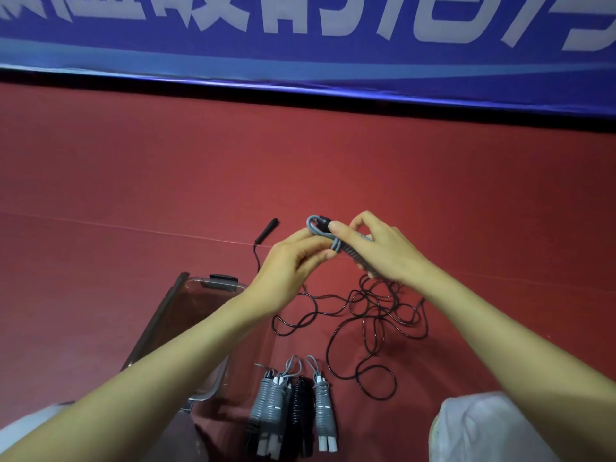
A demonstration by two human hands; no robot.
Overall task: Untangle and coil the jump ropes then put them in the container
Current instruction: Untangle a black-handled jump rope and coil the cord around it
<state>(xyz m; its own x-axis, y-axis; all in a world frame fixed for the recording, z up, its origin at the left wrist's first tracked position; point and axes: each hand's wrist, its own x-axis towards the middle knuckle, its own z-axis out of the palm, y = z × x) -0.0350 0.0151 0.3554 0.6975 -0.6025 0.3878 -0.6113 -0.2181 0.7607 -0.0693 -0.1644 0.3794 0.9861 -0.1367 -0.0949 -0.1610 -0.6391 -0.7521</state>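
Above open red floor (166, 181), both hands' fingers (336, 228) pinch grey rope bundle (333, 240); container (173, 315) left.

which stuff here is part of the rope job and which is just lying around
Part of the job:
- grey rope held in both hands
- tangled black rope
- coiled bundles on the floor
- clear container

Just there:
- blue banner
- red floor
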